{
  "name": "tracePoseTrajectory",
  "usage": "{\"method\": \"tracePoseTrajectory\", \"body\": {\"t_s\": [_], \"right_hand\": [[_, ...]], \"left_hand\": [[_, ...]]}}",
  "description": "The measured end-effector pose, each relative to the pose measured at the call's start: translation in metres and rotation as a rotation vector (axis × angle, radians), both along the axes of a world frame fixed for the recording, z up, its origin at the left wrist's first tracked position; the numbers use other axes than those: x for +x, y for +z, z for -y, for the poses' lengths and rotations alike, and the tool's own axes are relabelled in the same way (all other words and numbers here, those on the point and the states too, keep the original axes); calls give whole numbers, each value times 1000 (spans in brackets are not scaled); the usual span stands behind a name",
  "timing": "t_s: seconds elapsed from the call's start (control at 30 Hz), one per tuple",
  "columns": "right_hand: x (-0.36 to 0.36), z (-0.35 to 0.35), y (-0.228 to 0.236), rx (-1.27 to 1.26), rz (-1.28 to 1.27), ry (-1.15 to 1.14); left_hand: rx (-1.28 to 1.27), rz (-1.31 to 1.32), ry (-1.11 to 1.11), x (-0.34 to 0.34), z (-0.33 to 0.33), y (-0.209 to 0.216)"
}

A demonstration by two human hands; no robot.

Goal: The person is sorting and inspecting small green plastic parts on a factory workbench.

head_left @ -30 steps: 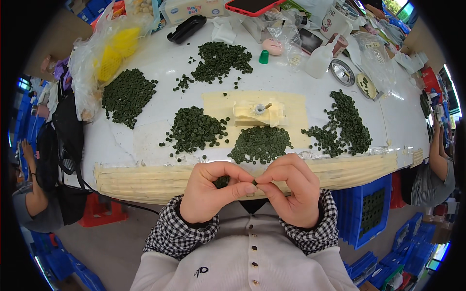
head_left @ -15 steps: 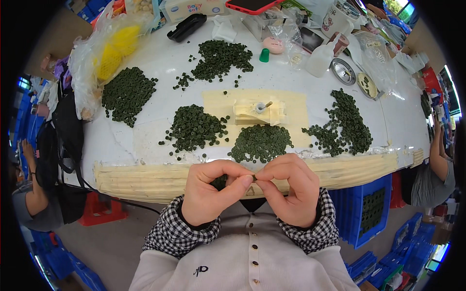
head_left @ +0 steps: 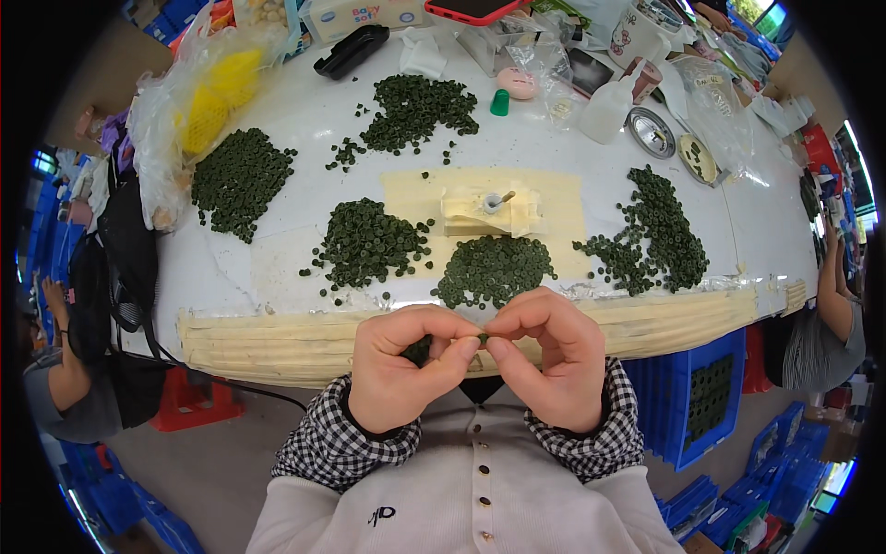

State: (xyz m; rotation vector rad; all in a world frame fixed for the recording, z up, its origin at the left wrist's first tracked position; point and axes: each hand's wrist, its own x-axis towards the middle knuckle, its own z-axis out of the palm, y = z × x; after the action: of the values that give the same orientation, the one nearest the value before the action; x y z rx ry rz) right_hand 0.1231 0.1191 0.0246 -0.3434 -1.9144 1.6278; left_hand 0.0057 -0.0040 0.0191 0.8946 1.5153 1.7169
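Between the thumbs and fingertips of my left hand (head_left: 403, 365) and my right hand (head_left: 551, 355) is one small dark green ring-shaped part (head_left: 483, 339). Both hands pinch it just in front of the table's taped edge. Just beyond my fingers lies a flat pile of the same green parts (head_left: 496, 269), with another pile (head_left: 371, 242) to its left. Behind them stands a tape-covered block (head_left: 489, 210) with a small metal post and a peg on top. A few green pieces (head_left: 418, 350) show through the gap in my left hand.
More green piles lie at the right (head_left: 666, 226), far left (head_left: 242, 180) and back (head_left: 417, 113). Plastic bags (head_left: 208, 102), a black case (head_left: 352, 52), a green cap (head_left: 499, 102) and a round metal tin (head_left: 652, 132) stand farther back. A blue crate (head_left: 688, 402) sits below the table's right side.
My right thumb and fingers have shifted slightly around the small green part. Both hands stay in nearly the same place, still pinching it.
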Motion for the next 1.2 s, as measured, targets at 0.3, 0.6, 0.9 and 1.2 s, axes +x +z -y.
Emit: {"method": "tracePoseTrajectory", "body": {"t_s": [0.3,0.6,0.9,1.2], "right_hand": [[-2,0,-7,-39,5,30],[2,-21,-1,304,83,-217],[-16,-21,-11,840,213,-183],[-26,-18,-10,998,337,-160]], "left_hand": [[-5,57,28,2,1,-10],[201,1095,196,-25,8,0],[224,1208,368,-23,4,16],[199,1119,84,-17,11,3]]}}
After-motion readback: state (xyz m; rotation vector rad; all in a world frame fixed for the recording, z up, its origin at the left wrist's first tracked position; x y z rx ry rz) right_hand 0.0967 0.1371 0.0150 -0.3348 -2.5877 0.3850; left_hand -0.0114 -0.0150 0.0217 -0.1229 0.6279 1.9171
